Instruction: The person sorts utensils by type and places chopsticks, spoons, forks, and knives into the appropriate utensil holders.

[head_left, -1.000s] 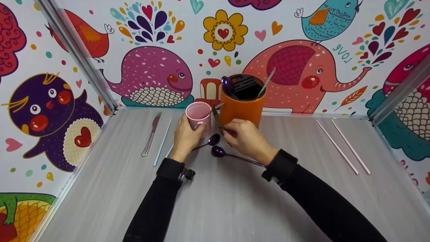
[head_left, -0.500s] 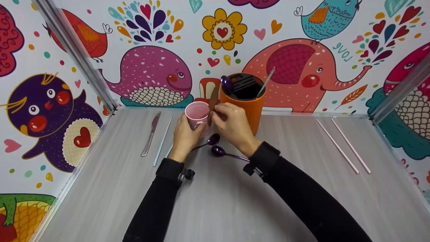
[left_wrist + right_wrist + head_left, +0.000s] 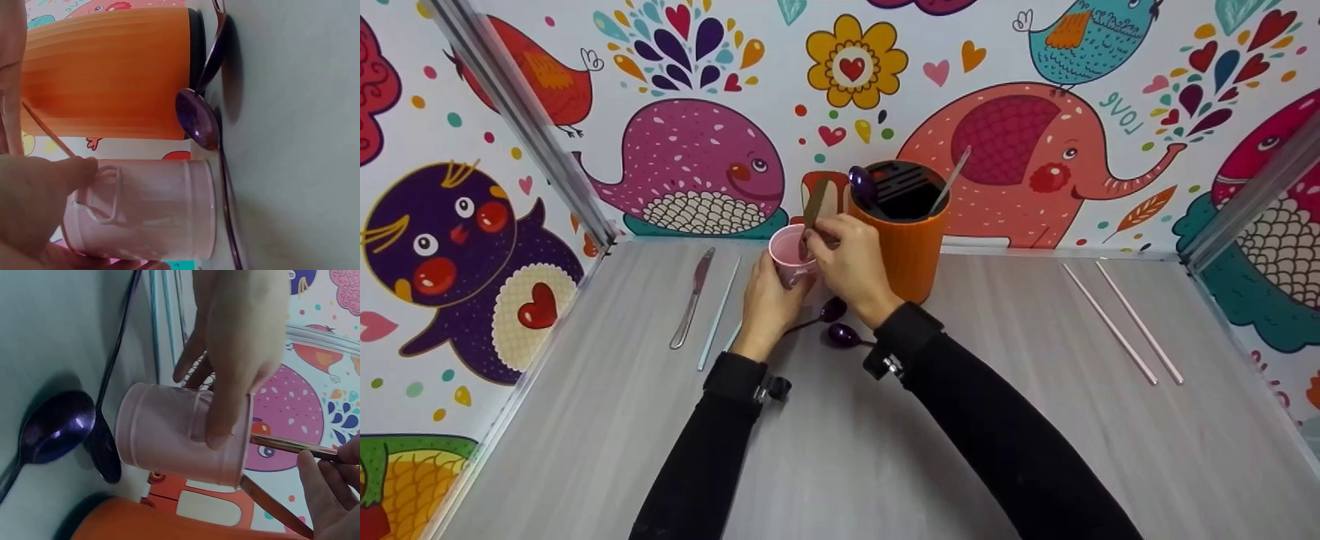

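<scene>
My left hand (image 3: 769, 300) grips a small pink cup (image 3: 152, 214) with a loop on its side, thumb near the rim. Above the cup's mouth, my right hand (image 3: 851, 259) pinches a table knife (image 3: 819, 202), its blade pointing up. In the right wrist view the knife's lower end reaches into the cup. A second flat brownish metal piece (image 3: 275, 506) sticks out over the rim, leaning toward the orange utensil holder (image 3: 904, 255). Two purple spoons (image 3: 844, 335) lie on the table beside the cup, bowls close together.
The holder has a slotted black top, with a purple spoon (image 3: 864, 181) and a pale stick (image 3: 952, 180) standing in it. Left of the cup lie another knife (image 3: 694, 296) and light blue straws (image 3: 718, 315). Two pink straws (image 3: 1110, 322) lie at right. Patterned walls (image 3: 697, 45) enclose the table.
My right hand has moved left from in front of the orange holder to the cup's mouth, bringing the table knife over the cup. My left hand keeps its grip on the cup.
</scene>
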The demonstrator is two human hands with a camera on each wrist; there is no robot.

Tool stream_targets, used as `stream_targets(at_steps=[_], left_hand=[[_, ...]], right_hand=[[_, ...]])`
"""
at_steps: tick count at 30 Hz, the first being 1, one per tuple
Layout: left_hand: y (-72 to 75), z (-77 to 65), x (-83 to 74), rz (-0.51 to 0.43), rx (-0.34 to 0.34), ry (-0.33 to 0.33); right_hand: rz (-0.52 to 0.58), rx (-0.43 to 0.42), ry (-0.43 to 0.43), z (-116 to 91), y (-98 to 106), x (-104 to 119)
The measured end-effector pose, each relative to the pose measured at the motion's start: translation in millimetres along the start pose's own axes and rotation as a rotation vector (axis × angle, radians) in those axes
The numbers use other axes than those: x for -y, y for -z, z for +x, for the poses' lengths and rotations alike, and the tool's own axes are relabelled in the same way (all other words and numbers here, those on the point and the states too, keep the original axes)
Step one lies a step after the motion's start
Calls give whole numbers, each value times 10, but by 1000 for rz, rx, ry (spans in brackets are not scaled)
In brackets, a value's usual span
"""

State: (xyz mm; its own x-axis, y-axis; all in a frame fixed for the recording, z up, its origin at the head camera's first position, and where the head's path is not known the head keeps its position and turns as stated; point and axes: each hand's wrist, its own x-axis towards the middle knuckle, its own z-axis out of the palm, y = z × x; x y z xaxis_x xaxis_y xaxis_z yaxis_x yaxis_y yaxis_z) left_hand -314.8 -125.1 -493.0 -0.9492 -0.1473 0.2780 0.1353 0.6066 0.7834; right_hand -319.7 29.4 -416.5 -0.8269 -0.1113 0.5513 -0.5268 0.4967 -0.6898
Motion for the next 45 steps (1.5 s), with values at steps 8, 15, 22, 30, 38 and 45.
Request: stream_targets(at_steps=[8, 15, 22, 30, 38, 45], left_hand=[[57, -4, -21, 11, 34, 20], [86, -13, 24, 25, 22, 18], [74, -12, 59, 41, 18, 23], [59, -24, 35, 52, 26, 30], [44, -5, 14, 57, 36, 32], [54, 10, -11, 48, 54, 36]], right_hand=[[-52, 79, -73, -11, -165, -55], [-97, 143, -130, -39, -274, -76], [-207, 237, -138, -48, -342, -107], [-321, 398, -129, 0, -356, -137], [-299, 367, -125, -13, -333, -138], [-238, 333, -40, -83, -287, -215]])
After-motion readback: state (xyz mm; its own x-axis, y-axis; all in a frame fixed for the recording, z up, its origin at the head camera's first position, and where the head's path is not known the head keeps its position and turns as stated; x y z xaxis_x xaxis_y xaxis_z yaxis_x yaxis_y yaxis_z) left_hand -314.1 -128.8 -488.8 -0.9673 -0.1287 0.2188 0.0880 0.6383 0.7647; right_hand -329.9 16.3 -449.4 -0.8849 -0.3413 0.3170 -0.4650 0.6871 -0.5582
